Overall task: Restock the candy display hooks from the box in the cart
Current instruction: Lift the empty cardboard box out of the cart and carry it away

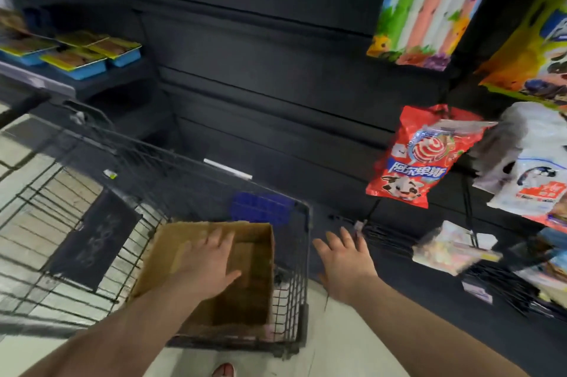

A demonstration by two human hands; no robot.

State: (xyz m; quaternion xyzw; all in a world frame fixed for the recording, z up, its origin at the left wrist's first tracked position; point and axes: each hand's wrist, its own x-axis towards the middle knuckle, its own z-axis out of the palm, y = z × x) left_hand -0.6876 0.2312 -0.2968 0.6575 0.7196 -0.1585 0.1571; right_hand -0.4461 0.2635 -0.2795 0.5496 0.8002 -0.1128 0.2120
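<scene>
- Head view, widest thing first: the dark display wall (260, 70) stands behind and to the right of the cart (304, 284), and most of the panel above the cart carries no stock.
- The cart is wire-sided. In its near right corner sits the cardboard box (264, 269), open at the top. As far as can be seen its brown floor is bare, so the supply looks used up or nearly so, though the left forearm hides part of it.
- Right of the cart hang white bags (534, 168) and, nearer the cart, one red candy bag (411, 155) — at least this much is hung.
- Lower down, just right of the cart's rim, black wire hooks (386, 235) look unfilled, with a pastel packet (454, 251) beyond them; I judge these remain to be stocked.
- The left hand (208, 263) is over the box, fingers spread, grasping nothing.
- The right hand (345, 266) is just right of the cart — released, fingers splayed, empty.
</scene>
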